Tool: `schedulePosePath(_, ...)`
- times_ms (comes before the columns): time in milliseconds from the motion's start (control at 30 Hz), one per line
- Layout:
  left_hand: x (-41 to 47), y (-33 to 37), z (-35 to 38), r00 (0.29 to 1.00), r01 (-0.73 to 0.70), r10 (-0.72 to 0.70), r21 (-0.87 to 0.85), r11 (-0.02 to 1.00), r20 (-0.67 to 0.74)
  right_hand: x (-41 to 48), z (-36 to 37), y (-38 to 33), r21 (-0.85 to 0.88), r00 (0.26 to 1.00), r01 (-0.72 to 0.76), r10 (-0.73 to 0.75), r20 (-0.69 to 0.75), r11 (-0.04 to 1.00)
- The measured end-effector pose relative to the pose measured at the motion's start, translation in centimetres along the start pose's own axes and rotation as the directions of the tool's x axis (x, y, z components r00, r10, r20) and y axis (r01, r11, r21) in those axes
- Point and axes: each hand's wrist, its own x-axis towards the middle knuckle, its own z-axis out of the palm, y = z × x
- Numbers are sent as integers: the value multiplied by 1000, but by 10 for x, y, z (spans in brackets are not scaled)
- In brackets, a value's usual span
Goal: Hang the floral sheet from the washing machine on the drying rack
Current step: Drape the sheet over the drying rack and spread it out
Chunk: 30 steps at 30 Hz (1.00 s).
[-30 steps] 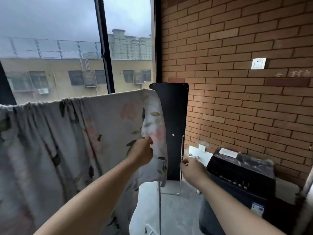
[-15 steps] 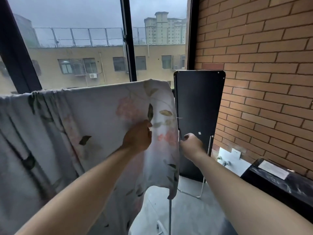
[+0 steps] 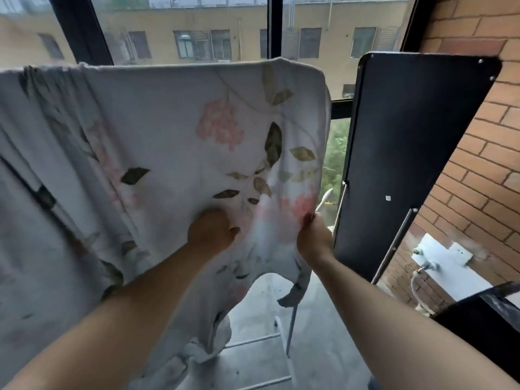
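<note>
The floral sheet, pale with pink flowers and green leaves, hangs draped over the top of the drying rack, bunched in folds toward the left. Only the rack's white leg and floor bars show below the cloth. My left hand grips a fold of the sheet low in the middle. My right hand pinches the sheet's right edge at about the same height.
A black panel on metal legs stands just right of the rack, against the brick wall. A black appliance sits at the lower right. Large windows run behind the rack. Grey floor lies below.
My right hand has moved left from open air and taken hold of the sheet's right edge. My left hand keeps its grip. My view has come closer and tilted down.
</note>
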Motion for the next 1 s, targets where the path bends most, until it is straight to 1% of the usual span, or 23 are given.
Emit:
schedulePosePath(67, -18, -13, 10, 991, 121, -121, 10, 993, 57, -9, 7, 18, 33, 999, 18, -19, 36, 999)
schedulePosePath(200, -62, -35, 22, 929, 357, -358, 29, 934, 92, -27, 11, 67, -43, 982, 88, -80, 171, 995)
schedulePosePath(300, -95, -43, 26, 821, 567, -563, -20, 824, 99, -28, 14, 101, -169, 941, 105, -43, 335, 980)
schedulePosePath(400, -118, -40, 21, 688, 725, -723, -108, 680, 64, -23, 14, 118, -262, 900, 88, 35, 434, 961)
schedulePosePath(467, -125, -38, 18, 667, 744, -742, -114, 658, 65, -19, 14, 123, -300, 870, 92, 70, 489, 950)
schedulePosePath(600, -118, -41, 16, 682, 729, -719, -197, 655, 135, -14, 14, 115, -358, 822, 130, 102, 560, 925)
schedulePosePath(633, -115, -42, 15, 691, 721, -710, -213, 660, 138, -14, 15, 111, -351, 823, 122, 103, 559, 928)
schedulePosePath(700, -109, -38, 13, 701, 710, -702, -216, 670, 128, -13, 14, 99, -261, 856, 80, 68, 512, 962)
schedulePosePath(767, -105, -37, 10, 682, 724, -721, -250, 643, 122, -12, 12, 84, -134, 919, 47, 10, 395, 990)
schedulePosePath(800, -102, -41, 11, 670, 732, -733, -264, 628, 117, -11, 11, 77, -93, 948, 67, -34, 315, 993)
schedulePosePath(833, -99, -46, 12, 659, 741, -744, -270, 615, 113, -10, 10, 71, -56, 968, 93, -77, 238, 994)
schedulePosePath(900, -92, -60, 18, 640, 745, -763, -318, 586, 94, -9, 6, 55, 24, 985, 130, -132, 115, 991)
schedulePosePath(967, -88, -69, 22, 658, 725, -752, -300, 620, 36, -8, 6, 42, 110, 987, 149, -155, 49, 983)
schedulePosePath(1000, -86, -70, 23, 682, 705, -731, -269, 656, 7, -7, 8, 38, 107, 987, 151, -157, 45, 983)
